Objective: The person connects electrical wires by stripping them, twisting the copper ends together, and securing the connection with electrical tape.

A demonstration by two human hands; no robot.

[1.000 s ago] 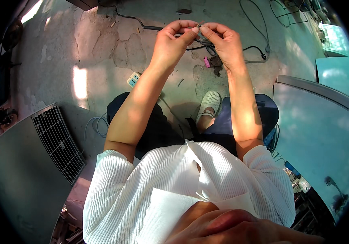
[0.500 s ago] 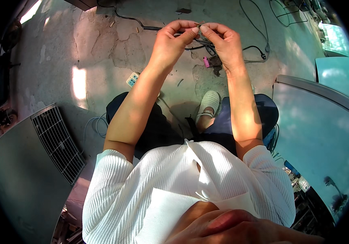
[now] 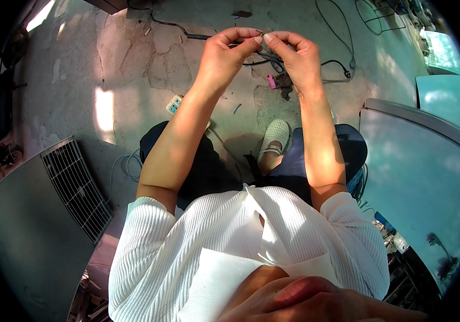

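Observation:
Both my arms reach forward over the concrete floor, and the fingertips of the two hands meet. My left hand (image 3: 225, 53) is closed in a pinch of thumb and forefinger. Facing it, my right hand (image 3: 299, 58) pinches in the same way. Between the fingertips is a small, thin, dark bit (image 3: 262, 34), too small to name. Dark cables (image 3: 270, 56) show behind and below the hands, partly covered by them. Near my right wrist, a small pink object (image 3: 271, 81) lies on the floor beside a dark patch.
A pale power strip (image 3: 174, 104) lies by my left forearm. A cord with a plug (image 3: 346, 73) curls at the right. At the left, a metal panel (image 3: 31, 214) carries a wire rack (image 3: 77, 188); at the right is a large pale-blue panel (image 3: 412, 177).
My right hand has shifted very slightly to the right. Both hands keep their pinch, fingertips together, and nothing else has visibly moved.

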